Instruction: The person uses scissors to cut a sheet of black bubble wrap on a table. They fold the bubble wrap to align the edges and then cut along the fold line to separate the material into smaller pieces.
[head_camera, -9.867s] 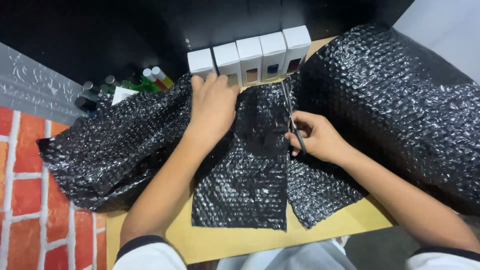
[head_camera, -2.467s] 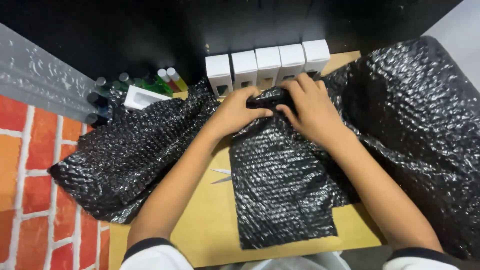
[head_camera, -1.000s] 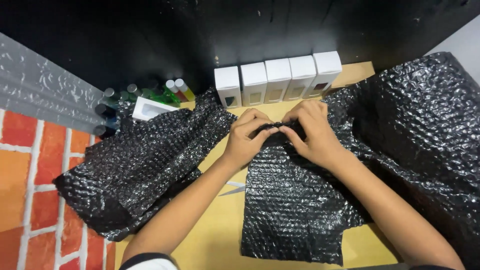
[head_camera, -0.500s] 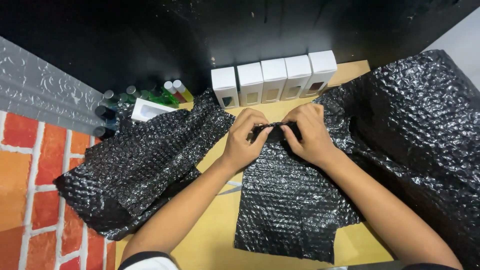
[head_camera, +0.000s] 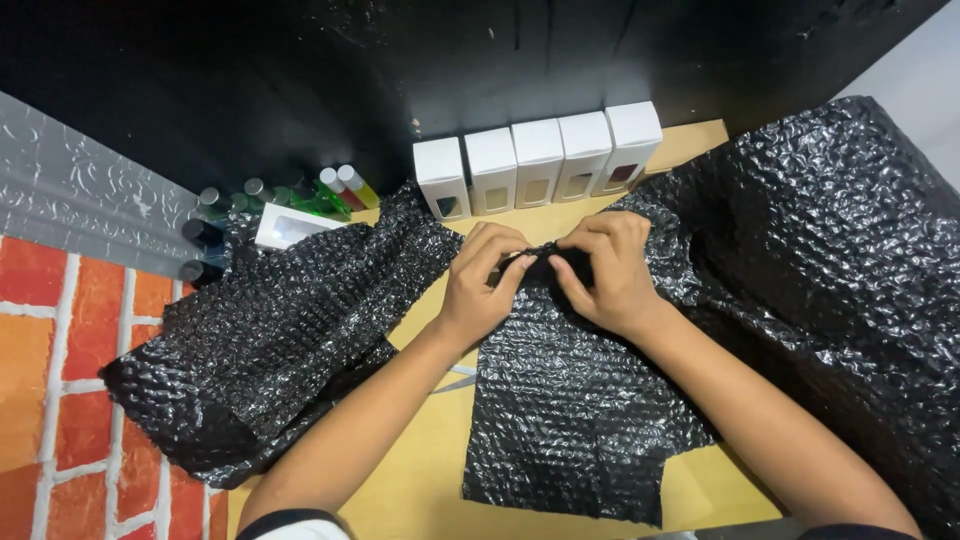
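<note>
Both hands meet at the far edge of a cut sheet of black bubble wrap that lies flat on the tan table, just in front of the row of white boxes. The left hand and the right hand are clenched on that edge, fingertips pinching a small rolled-up bundle of the wrap between them; what, if anything, sits inside the roll is hidden. The bundle sits right in the grip, between the two thumbs, while the rest of the sheet trails from the fingers toward the person, away from the boxes, and ends near the table's near edge. To the left of the boxes a bigger heap of the same black wrap spreads out, and beyond it stand some small bottles with coloured caps. To the right of the boxes another large mass of black wrap covers that end of the table.
</note>
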